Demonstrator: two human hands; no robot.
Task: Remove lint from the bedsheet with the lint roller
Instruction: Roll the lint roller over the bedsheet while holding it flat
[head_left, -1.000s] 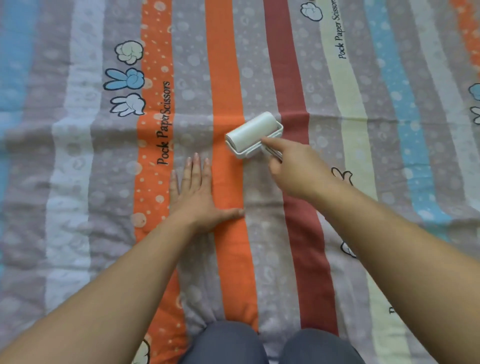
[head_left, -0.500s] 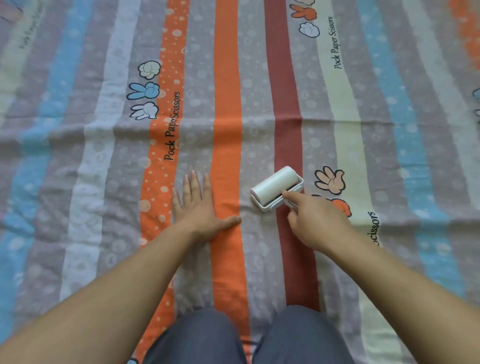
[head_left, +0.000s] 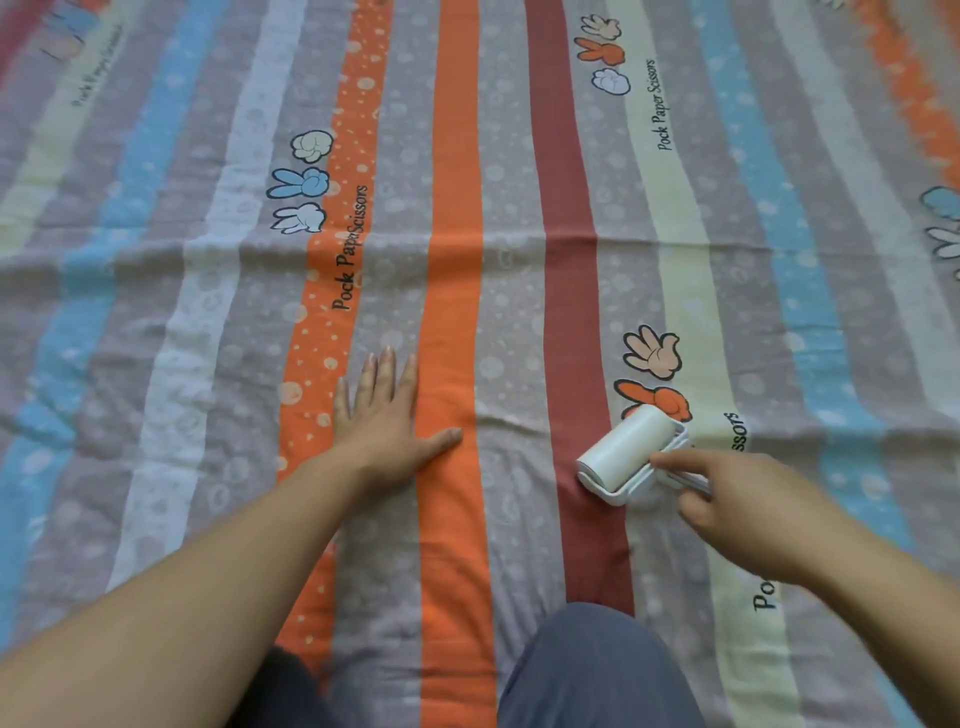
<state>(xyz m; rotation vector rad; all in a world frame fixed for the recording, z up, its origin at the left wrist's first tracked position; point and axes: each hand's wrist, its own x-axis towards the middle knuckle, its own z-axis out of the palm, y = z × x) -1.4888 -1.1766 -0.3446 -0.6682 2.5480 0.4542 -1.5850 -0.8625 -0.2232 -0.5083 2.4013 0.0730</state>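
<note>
White lint roller (head_left: 631, 448) (tilted) on striped bedsheet (head_left: 452, 208).

A slightly wrinkled bedsheet (head_left: 467, 208), striped grey, orange, dark red, blue and cream with printed cartoon hands (head_left: 652, 353), is filling the view. The left grip (head_left: 382, 415) is lying flat on it; a white lint roller (head_left: 628, 447) is resting on it further right.

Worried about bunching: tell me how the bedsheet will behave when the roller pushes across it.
Probably floppy: the bedsheet shows creases beside the left hand. It would likely drag and bunch under the lint roller, hence the flat palm pinning it down.
</note>
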